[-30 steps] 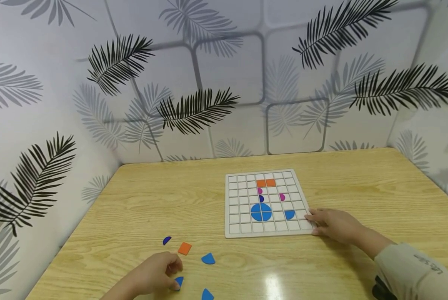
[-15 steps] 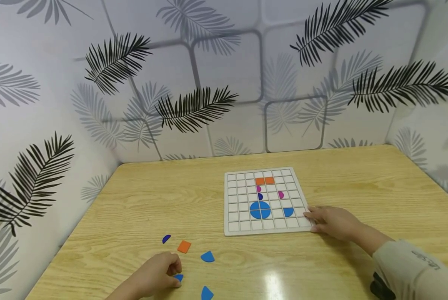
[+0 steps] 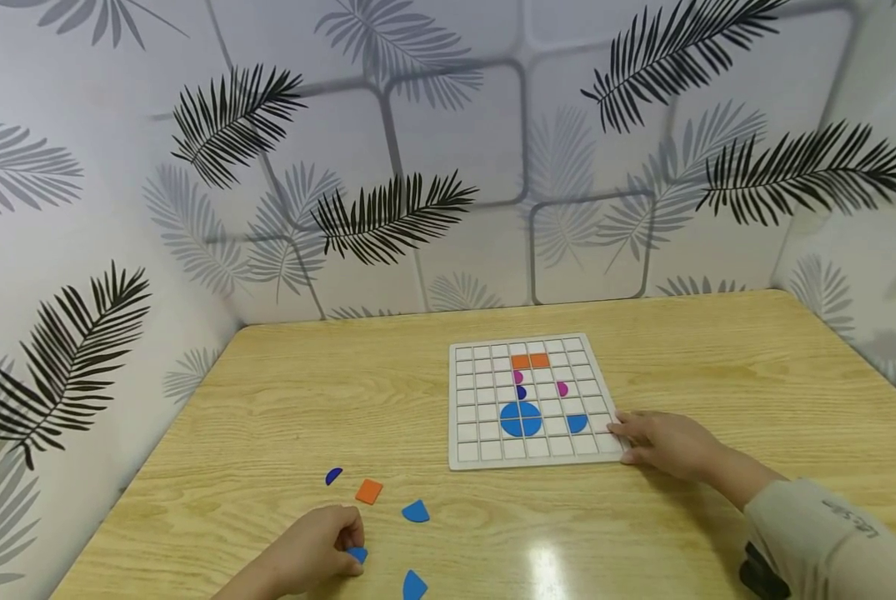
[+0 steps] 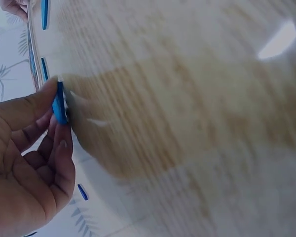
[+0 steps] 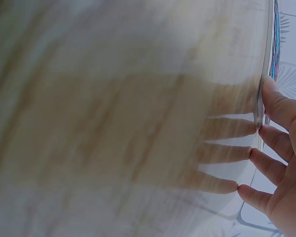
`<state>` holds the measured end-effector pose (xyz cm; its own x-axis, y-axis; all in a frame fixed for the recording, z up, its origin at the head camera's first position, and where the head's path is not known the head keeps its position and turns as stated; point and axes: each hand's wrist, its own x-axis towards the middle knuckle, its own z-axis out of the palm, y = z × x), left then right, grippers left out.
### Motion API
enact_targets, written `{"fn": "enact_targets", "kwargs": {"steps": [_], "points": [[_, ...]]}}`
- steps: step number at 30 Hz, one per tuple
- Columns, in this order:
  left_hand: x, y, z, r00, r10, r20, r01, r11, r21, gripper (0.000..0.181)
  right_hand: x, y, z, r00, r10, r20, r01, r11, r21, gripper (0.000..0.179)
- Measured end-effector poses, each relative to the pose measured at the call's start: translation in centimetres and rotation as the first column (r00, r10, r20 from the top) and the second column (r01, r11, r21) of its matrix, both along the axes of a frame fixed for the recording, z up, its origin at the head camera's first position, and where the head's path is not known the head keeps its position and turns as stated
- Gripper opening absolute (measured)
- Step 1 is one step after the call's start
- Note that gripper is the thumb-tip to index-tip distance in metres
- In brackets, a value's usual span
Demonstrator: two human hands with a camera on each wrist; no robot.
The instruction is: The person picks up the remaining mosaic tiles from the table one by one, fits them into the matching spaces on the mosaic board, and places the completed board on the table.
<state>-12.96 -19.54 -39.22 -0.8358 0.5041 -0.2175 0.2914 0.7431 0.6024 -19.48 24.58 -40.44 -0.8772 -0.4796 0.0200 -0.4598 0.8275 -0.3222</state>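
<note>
My left hand (image 3: 305, 542) is low over the table at front left, pinching a blue quarter-circle tile (image 3: 358, 554) between thumb and fingertips. The left wrist view has this blue tile (image 4: 59, 104) nearly edge-on, close over the wood. My right hand (image 3: 668, 446) rests at the near right corner of a white grid board (image 3: 485, 452), thumb and fingertips against its edge. Its fingers are spread and fairly straight in the right wrist view. On the board lie two orange squares (image 3: 530, 361), a blue full circle of quarter tiles (image 3: 521, 419), a single blue quarter (image 3: 578, 423) and small pink and dark blue half-circles.
Loose on the table near my left hand are an orange square (image 3: 368, 492), a dark blue half-circle (image 3: 333, 476), and two blue quarter tiles, one farther back (image 3: 416, 511) and one nearer (image 3: 413, 585). A leaf-patterned wall covering (image 3: 478, 250) stands behind the table.
The left fingers have closed in on the blue quarter-circle tile, covering more of it than a second ago. The right hand and the board have stayed in place.
</note>
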Motion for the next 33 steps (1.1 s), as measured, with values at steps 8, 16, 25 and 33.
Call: {"fn": "enact_targets", "kwargs": {"steps": [8, 16, 25, 33], "points": [[-0.2, -0.6, -0.2, 0.99, 0.016, 0.137, -0.033, 0.992, 0.124, 0.02, 0.0, -0.1, -0.1, 1.0, -0.003, 0.014, 0.003, 1.0, -0.017, 0.044], [-0.9, -0.5, 0.2, 0.976, 0.027, 0.216, -0.067, 0.982, 0.178, 0.011, -0.1, 0.0, -0.1, 1.0, 0.002, -0.008, -0.002, 1.0, -0.001, 0.043], [-2.4, 0.7, 2.2, 0.996, 0.003, 0.084, -0.022, 0.973, 0.229, 0.011, -0.1, -0.1, 0.0, 1.0, -0.006, 0.009, 0.006, 1.0, 0.018, 0.043], [-3.9, 2.8, 4.0, 0.996, 0.002, 0.093, -0.029, 0.956, 0.293, 0.013, -0.1, -0.2, 0.0, 1.0, 0.0, 0.007, 0.0, 1.0, 0.017, 0.043]]}}
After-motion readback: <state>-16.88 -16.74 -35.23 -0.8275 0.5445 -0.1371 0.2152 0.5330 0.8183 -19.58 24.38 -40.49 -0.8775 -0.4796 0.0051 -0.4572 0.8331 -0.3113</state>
